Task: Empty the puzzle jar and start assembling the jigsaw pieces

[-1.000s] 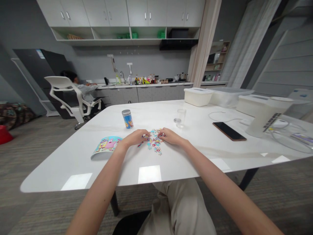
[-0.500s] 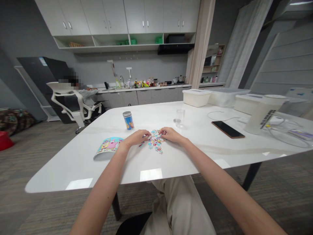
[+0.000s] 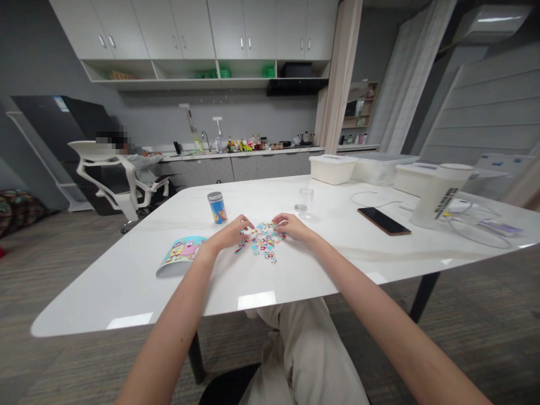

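Several small colourful puzzle pieces (image 3: 263,243) lie in a loose pile on the white table (image 3: 295,270). My left hand (image 3: 231,232) rests at the pile's left edge, fingers curled down onto the pieces. My right hand (image 3: 292,225) sits at the pile's right edge, its fingertips pinched on the pieces. What either hand grips is too small to make out. A cartoon picture sheet (image 3: 182,251) lies to the left of my left hand. A small blue tin with a silver lid (image 3: 216,207) stands behind it.
A clear small jar with its lid beside it (image 3: 306,202), a dark phone (image 3: 383,220), a white cable, a tall white jug (image 3: 439,194) and white plastic boxes (image 3: 332,168) sit on the table's right. A person sits in a white chair (image 3: 107,174) at the back left.
Both hands stay at the puzzle pile with small finger movements. The camera has shifted a little, so the scene sits slightly higher and to the left.
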